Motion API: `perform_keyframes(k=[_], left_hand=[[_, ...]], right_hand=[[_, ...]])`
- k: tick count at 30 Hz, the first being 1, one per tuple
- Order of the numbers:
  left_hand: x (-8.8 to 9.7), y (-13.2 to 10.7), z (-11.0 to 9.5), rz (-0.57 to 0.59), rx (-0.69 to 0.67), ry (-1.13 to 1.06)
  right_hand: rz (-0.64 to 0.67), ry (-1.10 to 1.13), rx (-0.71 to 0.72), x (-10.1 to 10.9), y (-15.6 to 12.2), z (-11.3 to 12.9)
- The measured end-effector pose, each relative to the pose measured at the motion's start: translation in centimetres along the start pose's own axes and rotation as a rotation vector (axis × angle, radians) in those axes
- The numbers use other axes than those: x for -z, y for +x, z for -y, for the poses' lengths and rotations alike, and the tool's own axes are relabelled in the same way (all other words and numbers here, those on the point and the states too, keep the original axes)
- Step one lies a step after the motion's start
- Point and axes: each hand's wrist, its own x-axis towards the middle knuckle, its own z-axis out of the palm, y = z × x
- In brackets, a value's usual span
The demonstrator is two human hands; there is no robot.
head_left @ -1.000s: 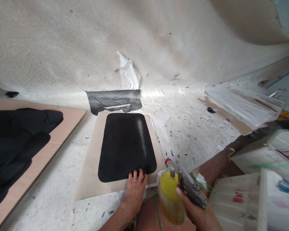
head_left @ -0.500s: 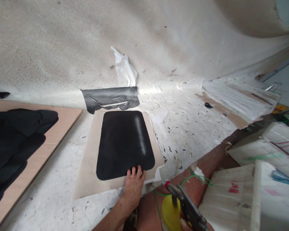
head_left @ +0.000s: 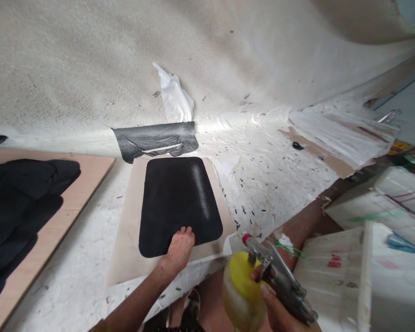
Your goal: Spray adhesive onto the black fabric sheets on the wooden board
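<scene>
A black panel with rounded corners (head_left: 180, 198) lies flat on a beige sheet (head_left: 124, 258), with a pale speckled streak along its right side. My left hand (head_left: 181, 246) rests over the panel's near edge, fingers curled and close together; their tips are hidden, so what they may pinch cannot be made out. In my right hand (head_left: 276, 306) is a spray gun (head_left: 280, 272), gripped around its handle. Its red-ringed nozzle points up and left, right of the panel's near corner. Below the gun hangs a cloudy cup with a yellow lid (head_left: 240, 276).
Dark fabric pieces (head_left: 20, 198) are piled on a tan board (head_left: 86, 184) at left. A wrinkled dark grey piece (head_left: 159, 138) lies behind the panel against a pale sheet wall (head_left: 90, 60). White plastic bins (head_left: 335, 267) and a green cord (head_left: 287, 249) are at right.
My left hand has shifted left and its spread fingers have curled in over the panel's near edge. The spray gun has risen further into view, its nozzle slightly higher.
</scene>
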Motion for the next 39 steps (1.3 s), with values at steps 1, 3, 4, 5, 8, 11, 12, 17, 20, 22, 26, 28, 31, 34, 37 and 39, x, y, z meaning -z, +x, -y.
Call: perform_keyframes(k=[1,3,4,5,8,11,12,17,20,22,26,28,31,34,37,39], left_hand=[[-0.2,0.1,0.1,-0.003,-0.027,0.015],[-0.9,0.2,0.2,-0.019,-0.079,0.046],[-1.2,0.3,0.2,-0.034,-0.099,0.062],[-1.5,0.3,0.2,-0.050,-0.119,0.076],[-1.7,0.6,0.5,-0.067,-0.156,0.075],[-0.5,1.3,1.6,-0.030,-0.106,-0.091],[0.1,1.7,2.1,-0.002,-0.061,-0.193],[2.1,3.7,5.1,0.146,0.072,-0.551],[2.1,4.4,6.5,0.202,0.050,-0.654],[2.1,4.7,7.1,0.252,0.026,-0.754],[2.4,5.4,7.8,0.369,-0.009,-0.989],[2.5,5.9,8.0,0.408,-0.012,-1.016],[2.9,6.7,8.2,0.440,-0.036,-0.995],[4.2,7.8,9.1,0.387,-0.105,-0.895],[6.8,9.2,10.5,0.279,-0.118,-0.793],[9.0,10.1,11.4,0.208,-0.113,-0.728]], right_hand=[[0.026,0.060,-0.010,-0.3,-0.1,1.2],[0.047,0.117,0.004,-0.8,-0.2,3.6],[0.034,0.113,0.011,-1.0,-0.2,4.6],[0.021,0.100,0.014,-1.2,-0.3,5.5],[0.021,0.091,-0.003,-1.6,-0.3,7.5],[0.049,0.138,-0.024,-1.8,-0.1,8.8],[0.051,0.138,-0.016,-1.9,0.0,9.1],[-0.012,0.177,0.027,-3.2,0.8,9.2],[-0.040,0.252,0.032,-4.2,1.5,8.7],[-0.028,0.248,0.057,-4.8,1.9,8.7],[-0.027,0.213,0.133,-6.0,2.4,9.8],[0.013,0.227,0.117,-7.0,2.6,10.3],[0.066,0.240,0.129,-8.7,2.6,10.7],[0.076,0.224,0.159,-9.8,2.6,10.4],[0.093,0.228,0.139,-10.3,2.4,9.3],[0.039,0.214,0.121,-10.3,2.3,8.2]])
